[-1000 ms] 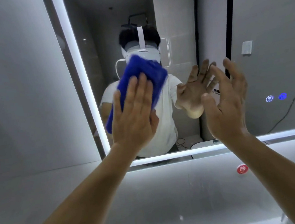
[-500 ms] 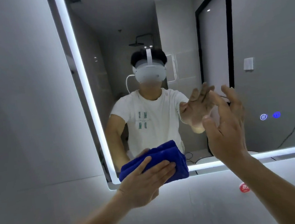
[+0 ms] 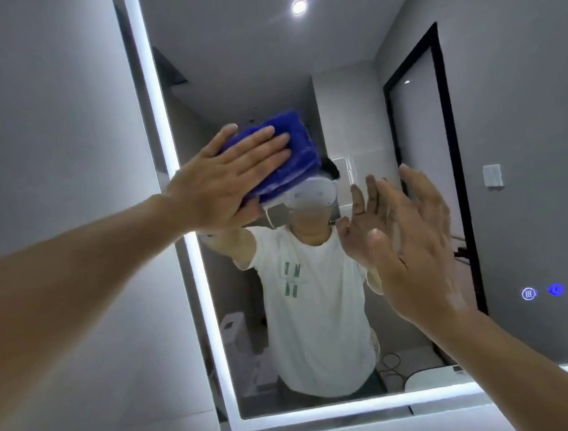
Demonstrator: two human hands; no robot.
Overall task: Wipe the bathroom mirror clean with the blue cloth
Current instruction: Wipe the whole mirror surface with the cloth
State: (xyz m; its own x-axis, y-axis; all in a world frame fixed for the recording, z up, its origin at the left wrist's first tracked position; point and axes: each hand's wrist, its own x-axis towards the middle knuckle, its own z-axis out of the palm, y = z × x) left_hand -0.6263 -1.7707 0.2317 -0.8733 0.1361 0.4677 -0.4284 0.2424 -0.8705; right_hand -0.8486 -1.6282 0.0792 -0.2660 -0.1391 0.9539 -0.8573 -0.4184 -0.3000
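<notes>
The bathroom mirror (image 3: 507, 110) has a lit white border and fills the middle and right of the head view. My left hand (image 3: 224, 182) lies flat with straight fingers on the folded blue cloth (image 3: 291, 156), pressing it against the glass near the mirror's left edge, at mid height. My right hand (image 3: 415, 245) is raised in front of the glass to the right, fingers spread and holding nothing; whether it touches the glass I cannot tell. The mirror reflects a person in a white T-shirt and both hands.
Grey wall (image 3: 45, 133) lies left of the mirror. Two lit touch buttons (image 3: 541, 291) glow at the mirror's lower right. The lit bottom border (image 3: 327, 412) runs just above a pale ledge.
My left hand has carried the cloth from the mirror's bottom edge up to mid height near the left border. The view has tilted upward. My right hand stays raised.
</notes>
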